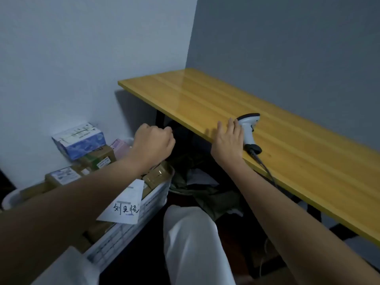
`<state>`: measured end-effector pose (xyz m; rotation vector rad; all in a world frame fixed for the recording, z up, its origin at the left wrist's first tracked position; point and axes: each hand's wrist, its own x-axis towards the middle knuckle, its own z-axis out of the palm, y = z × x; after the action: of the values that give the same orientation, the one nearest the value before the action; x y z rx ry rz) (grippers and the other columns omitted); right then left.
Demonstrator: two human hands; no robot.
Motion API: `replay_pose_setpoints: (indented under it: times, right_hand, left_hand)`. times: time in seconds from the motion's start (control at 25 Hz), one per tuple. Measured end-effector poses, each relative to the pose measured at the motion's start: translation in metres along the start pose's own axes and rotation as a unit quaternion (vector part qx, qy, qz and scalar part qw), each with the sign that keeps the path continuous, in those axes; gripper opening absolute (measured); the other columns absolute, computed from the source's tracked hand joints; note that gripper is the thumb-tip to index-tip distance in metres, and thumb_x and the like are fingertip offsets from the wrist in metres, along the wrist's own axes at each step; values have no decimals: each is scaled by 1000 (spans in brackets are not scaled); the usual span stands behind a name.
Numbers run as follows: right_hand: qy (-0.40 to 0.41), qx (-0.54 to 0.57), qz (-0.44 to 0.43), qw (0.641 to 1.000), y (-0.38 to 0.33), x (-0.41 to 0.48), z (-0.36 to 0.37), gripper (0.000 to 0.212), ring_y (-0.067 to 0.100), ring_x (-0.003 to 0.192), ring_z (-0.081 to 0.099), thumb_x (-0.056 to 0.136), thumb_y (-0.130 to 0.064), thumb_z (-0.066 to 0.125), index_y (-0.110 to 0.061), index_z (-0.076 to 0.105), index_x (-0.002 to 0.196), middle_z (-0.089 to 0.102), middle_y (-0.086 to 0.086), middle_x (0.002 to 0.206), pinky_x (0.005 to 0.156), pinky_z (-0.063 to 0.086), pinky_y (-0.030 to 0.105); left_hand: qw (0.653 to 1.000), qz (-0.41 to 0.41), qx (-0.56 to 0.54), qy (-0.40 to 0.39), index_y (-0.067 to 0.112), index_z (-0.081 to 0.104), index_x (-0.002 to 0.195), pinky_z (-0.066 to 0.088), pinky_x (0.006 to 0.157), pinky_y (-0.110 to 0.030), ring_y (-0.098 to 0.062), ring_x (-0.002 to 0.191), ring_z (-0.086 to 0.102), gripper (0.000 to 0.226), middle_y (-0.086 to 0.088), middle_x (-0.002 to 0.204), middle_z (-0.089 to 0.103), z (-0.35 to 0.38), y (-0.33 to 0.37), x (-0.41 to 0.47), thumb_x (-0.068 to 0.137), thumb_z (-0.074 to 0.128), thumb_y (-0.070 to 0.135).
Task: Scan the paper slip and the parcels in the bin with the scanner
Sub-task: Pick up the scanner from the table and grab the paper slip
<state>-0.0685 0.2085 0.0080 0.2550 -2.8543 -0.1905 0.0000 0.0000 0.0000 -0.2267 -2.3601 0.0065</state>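
A white and black handheld scanner [249,128] lies on the yellow wooden table [298,145], its cable trailing off the front edge. My right hand [229,140] rests flat on the table edge with fingers apart, fingertips right beside the scanner's handle. My left hand [153,145] hovers over the white slatted bin [152,200] with its fingers curled into a fist; nothing shows in it. A white paper slip [125,204] with handwriting lies tilted over the bin's rim, under my left forearm. Several parcels fill the bin, among them a blue-white box [79,139] and a brown carton [98,158].
The bin stands on the floor against the left wall. Under the table lie dark cloth and papers [203,182], beside black table legs. My knee in white trousers [189,233] is between bin and table. The walls meet in a corner behind the table.
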Motion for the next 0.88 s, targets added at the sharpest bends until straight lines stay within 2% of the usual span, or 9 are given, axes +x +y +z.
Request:
replay_pose_setpoints:
  times: [0.12, 0.24, 0.36, 0.56, 0.72, 0.88]
  right_hand:
    - [-14, -12, 64, 998, 28, 4, 4, 70, 45, 150, 17, 94, -15, 52, -11, 19, 156, 16, 28, 163, 121, 14, 51]
    - [-32, 19, 115, 993, 48, 11, 16, 70, 45, 134, 41, 97, -9, 49, -12, 13, 157, 31, 29, 153, 110, 34, 47]
    - [-46, 33, 132, 990, 60, 14, 24, 75, 41, 126, 49, 97, -7, 50, -10, 7, 158, 42, 27, 143, 102, 41, 43]
    - [-29, 89, 148, 985, 67, 25, 25, 64, 40, 123, 50, 96, -3, 52, -6, 21, 152, 49, 27, 135, 98, 41, 41]
    - [50, 215, 176, 959, 52, 20, 27, 74, 43, 114, 52, 90, -7, 64, -6, 26, 153, 52, 28, 126, 95, 46, 48]
    - [143, 305, 143, 930, -1, 10, 28, 72, 39, 112, 54, 88, -3, 64, -12, 33, 152, 53, 22, 125, 93, 46, 49]
  left_hand:
    - [1000, -16, -7, -1, 12, 48, 52, 23, 48, -23, -21, 34, 25, 36, -2, 36, 37, 4, 6, 1, 86, 40, 20]
    - [1000, -24, -9, -17, 10, 51, 52, 22, 46, -23, -20, 34, 24, 38, -4, 36, 42, 0, 7, 0, 86, 39, 21]
    - [998, -37, 10, -42, 9, 56, 55, 25, 45, -24, -22, 33, 27, 39, -6, 37, 46, 2, -2, -5, 86, 38, 23]
    - [995, -55, 22, -75, 8, 63, 66, 35, 46, -27, -30, 37, 51, 35, -9, 45, 57, 10, -19, -19, 88, 42, 25]
    - [994, -53, 22, -95, 8, 65, 71, 38, 48, -29, -31, 39, 54, 35, -9, 46, 58, 14, -23, -27, 90, 42, 26]
    - [991, -63, 28, -116, 10, 65, 74, 38, 52, -29, -30, 43, 56, 37, -10, 51, 61, 23, -36, -42, 93, 39, 28]
